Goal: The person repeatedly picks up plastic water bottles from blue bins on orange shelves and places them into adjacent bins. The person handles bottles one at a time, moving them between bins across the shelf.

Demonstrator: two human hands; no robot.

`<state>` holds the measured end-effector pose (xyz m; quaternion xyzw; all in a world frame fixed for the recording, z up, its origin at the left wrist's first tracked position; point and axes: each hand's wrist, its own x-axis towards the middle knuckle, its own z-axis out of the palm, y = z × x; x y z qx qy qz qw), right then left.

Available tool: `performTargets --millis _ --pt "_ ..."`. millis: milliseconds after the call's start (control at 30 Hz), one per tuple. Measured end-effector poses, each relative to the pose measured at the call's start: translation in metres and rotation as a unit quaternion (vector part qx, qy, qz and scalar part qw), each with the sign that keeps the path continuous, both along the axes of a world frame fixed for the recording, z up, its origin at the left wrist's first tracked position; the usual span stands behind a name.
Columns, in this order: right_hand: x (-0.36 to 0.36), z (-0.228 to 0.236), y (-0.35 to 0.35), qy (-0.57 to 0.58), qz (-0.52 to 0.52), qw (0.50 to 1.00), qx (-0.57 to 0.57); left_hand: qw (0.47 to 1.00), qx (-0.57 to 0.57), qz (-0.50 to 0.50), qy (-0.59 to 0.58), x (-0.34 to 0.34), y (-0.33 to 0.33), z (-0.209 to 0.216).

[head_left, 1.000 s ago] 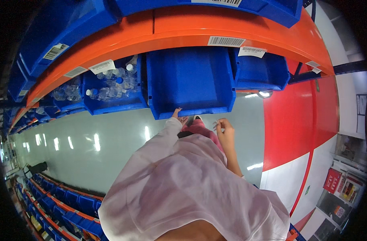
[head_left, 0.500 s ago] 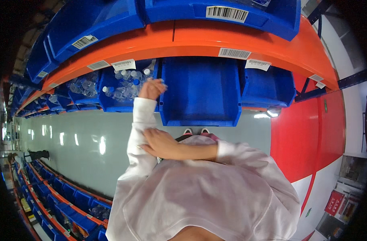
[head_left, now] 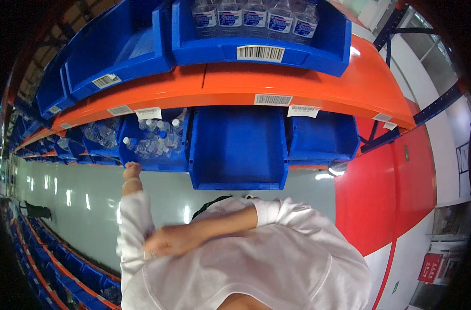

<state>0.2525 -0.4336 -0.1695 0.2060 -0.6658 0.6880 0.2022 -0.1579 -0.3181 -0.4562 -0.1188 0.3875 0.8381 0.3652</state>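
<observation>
My left hand (head_left: 132, 169) is held out just below the front of a blue bin (head_left: 165, 166), its fingers curled in, and nothing shows in them. That bin holds several small clear plastic bottles (head_left: 153, 142) with white and blue caps, lying in a jumble. A thin band (head_left: 130, 180) circles my left wrist. Lower down, my right hand (head_left: 171, 240) reaches across my body and clasps the white left sleeve (head_left: 134, 222) near the elbow. Motion blurs its fingers somewhat.
Beside the bottle bin stand a deep blue bin (head_left: 238, 155) and a smaller blue bin (head_left: 325, 137). Above runs an orange shelf beam (head_left: 220, 82); an upper bin (head_left: 323, 54) holds labelled bottles (head_left: 255, 18). Another rack (head_left: 65, 258) stands at lower left.
My left hand has drawn down and left, away from the bins. My right hand has slid along the left sleeve toward the elbow. The view has shifted, showing bottles in the upper bin.
</observation>
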Motion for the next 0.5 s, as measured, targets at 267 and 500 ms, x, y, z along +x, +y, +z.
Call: performTargets --millis 267,500 --pt "0.038 0.001 0.016 0.036 -0.108 0.960 0.258 0.969 0.224 0.092 -0.057 0.080 -0.022 0.106" --pt "0.166 -0.019 0.070 -0.230 -0.419 0.858 0.190 0.835 -0.072 -0.326 0.438 0.280 -0.100 0.251"
